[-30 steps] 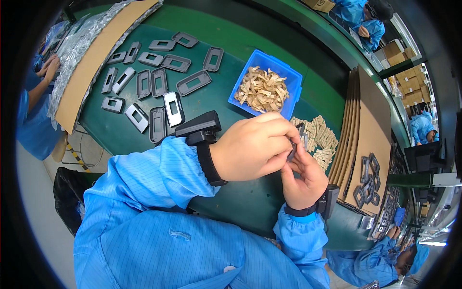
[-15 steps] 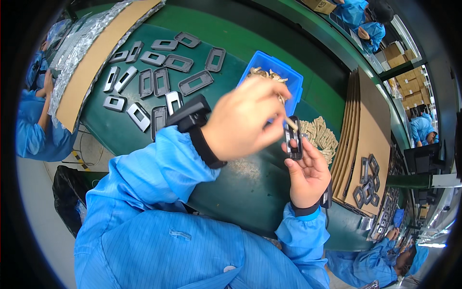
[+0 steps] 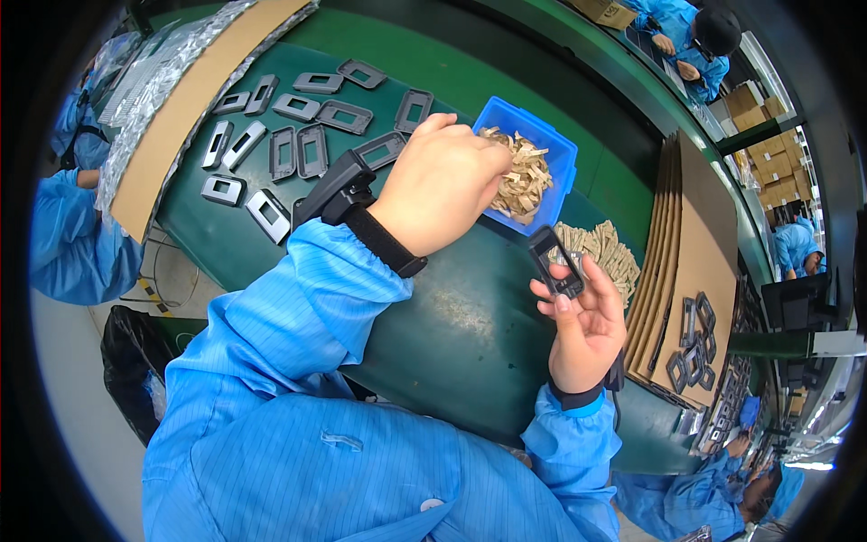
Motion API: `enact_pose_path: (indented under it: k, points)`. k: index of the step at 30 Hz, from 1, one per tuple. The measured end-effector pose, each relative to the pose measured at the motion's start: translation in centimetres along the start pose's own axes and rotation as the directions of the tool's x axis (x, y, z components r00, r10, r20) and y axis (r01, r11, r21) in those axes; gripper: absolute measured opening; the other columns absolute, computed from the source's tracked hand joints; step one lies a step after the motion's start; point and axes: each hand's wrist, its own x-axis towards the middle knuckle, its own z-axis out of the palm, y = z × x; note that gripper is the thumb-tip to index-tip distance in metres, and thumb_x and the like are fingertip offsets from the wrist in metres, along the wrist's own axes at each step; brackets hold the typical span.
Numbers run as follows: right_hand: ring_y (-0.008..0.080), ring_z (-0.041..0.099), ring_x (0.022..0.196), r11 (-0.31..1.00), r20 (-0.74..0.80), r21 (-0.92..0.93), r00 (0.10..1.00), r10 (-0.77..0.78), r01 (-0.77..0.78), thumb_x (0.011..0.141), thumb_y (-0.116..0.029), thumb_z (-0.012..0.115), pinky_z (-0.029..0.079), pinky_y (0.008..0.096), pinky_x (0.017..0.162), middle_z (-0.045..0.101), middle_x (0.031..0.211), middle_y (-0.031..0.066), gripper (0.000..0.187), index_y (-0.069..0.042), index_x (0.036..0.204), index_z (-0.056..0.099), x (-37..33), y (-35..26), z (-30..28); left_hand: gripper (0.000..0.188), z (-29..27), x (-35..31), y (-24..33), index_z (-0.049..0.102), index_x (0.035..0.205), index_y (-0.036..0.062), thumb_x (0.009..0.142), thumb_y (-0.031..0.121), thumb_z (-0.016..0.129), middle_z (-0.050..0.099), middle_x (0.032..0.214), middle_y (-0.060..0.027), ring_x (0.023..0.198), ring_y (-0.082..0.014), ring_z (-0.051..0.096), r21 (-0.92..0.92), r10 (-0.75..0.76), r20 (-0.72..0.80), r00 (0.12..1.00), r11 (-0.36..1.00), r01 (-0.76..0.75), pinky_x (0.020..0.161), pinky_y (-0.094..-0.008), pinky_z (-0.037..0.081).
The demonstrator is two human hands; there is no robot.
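Observation:
My right hand (image 3: 587, 330) grips a small black rectangular frame (image 3: 559, 265) by its lower end, thumb on its face, tilted over the table. My left hand (image 3: 442, 181) is at the near left rim of a blue plastic bin (image 3: 566, 158). Its fingers are bent together beside the crumpled tan strips (image 3: 526, 181) in the bin; the palm side is hidden, so anything between the fingertips cannot be made out. A pile of flatter tan strips (image 3: 605, 253) lies just beyond the black frame.
Grey and silver rectangular frames (image 3: 312, 151) lie spread on the green table (image 3: 433, 361) at left. Upright cardboard sheets (image 3: 695, 262) stand at right, with several black frames (image 3: 694, 352) against them. Foil-edged cardboard (image 3: 194, 99) borders the left side. Co-workers in blue sit around.
My left hand has drawn away from the black frame, back to the left rim of the bin. The frame, still in my right hand, has tilted; a tan strip no longer shows at it.

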Motion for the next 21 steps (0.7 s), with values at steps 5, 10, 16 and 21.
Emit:
enact_pose_path:
  k: [5, 10, 16, 21]
  points:
    - [0.0241, 0.070, 0.088, 0.993, -0.004, 0.120, 1.000, 0.014, -0.014, 0.098, 0.001, 0.051, 0.058, 0.0297, 0.076, 0.063, 0.107, 0.0158, 0.033, 0.003, 0.130, 0.047, 0.0, 0.3, -0.4, 0.013, -0.1, -0.2, 1.4, 0.069, 0.093, 0.0060, 0.080, 0.007, 0.070, 0.070, 0.090, -0.0094, 0.090, -0.0284, 0.066, -0.129, 0.136, -0.092, 0.986, 0.981, -0.147, 0.094, -0.0423, 0.049]
    - [0.0178, 0.066, 0.072, 0.983, 0.038, 0.175, 0.998, 0.040, -0.046, 0.104, -0.013, 0.050, 0.058, 0.0274, 0.064, 0.059, 0.099, 0.0115, 0.017, -0.002, 0.115, 0.044, -0.4, 0.5, -0.2, 0.025, 0.5, -1.9, 4.6, 0.071, 0.110, 0.0018, 0.088, 0.014, 0.073, 0.071, 0.094, -0.0117, 0.082, -0.0201, 0.069, -0.765, 0.092, 0.247, 0.965, 0.630, 0.136, 0.071, -0.0301, 0.055]
    - [0.0169, 0.064, 0.074, 0.994, -0.012, 0.105, 1.000, 0.004, -0.003, 0.103, -0.010, 0.049, 0.057, 0.0269, 0.064, 0.056, 0.102, 0.0114, 0.014, -0.003, 0.114, 0.044, -0.6, 0.3, 0.4, 0.021, 0.8, -2.7, 5.3, 0.074, 0.108, 0.0023, 0.087, 0.009, 0.074, 0.070, 0.089, -0.0096, 0.072, -0.0137, 0.067, -0.836, 0.078, 0.331, 0.940, 0.487, 0.254, 0.061, -0.0259, 0.053]
    - [0.0175, 0.064, 0.075, 0.996, -0.014, 0.069, 0.998, -0.058, 0.059, 0.103, -0.008, 0.049, 0.057, 0.0286, 0.065, 0.056, 0.100, 0.0108, 0.013, -0.003, 0.113, 0.044, -0.7, 0.6, 0.3, 0.026, 1.3, -2.9, 5.3, 0.073, 0.110, 0.0037, 0.085, 0.007, 0.074, 0.072, 0.088, -0.0095, 0.072, -0.0182, 0.069, -0.826, 0.079, 0.236, 0.969, 0.541, 0.157, 0.063, -0.0282, 0.054]
